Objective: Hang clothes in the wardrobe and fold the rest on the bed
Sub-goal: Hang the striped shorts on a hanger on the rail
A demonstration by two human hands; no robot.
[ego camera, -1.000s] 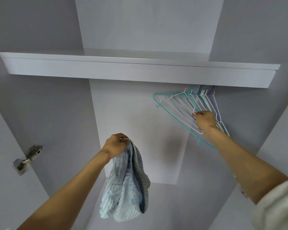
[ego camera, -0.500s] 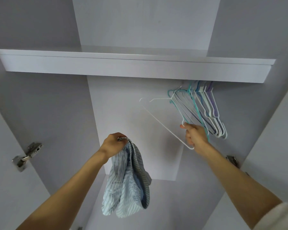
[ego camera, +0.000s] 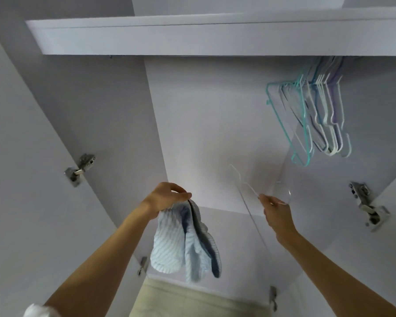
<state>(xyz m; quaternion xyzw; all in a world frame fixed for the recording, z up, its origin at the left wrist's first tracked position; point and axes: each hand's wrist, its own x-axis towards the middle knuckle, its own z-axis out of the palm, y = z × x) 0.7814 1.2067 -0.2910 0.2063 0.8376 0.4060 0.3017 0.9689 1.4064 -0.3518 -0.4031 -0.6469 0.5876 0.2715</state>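
left hand (ego camera: 167, 197) grips bunched striped shirt (ego camera: 183, 243), hanging below it | right hand (ego camera: 276, 212) pinches white hanger (ego camera: 245, 191) just right of shirt, bar slanting toward camera | shirt nearer left hand

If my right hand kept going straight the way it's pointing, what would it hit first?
Probably nothing before the wardrobe's back panel. The right hand, holding the white hanger, points there; the hanging hangers sit up to its right. Depth is unclear.

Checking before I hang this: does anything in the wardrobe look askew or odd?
Nothing damaged. The hangers are bunched at the right end under the shelf, the teal one splayed out from the rest.
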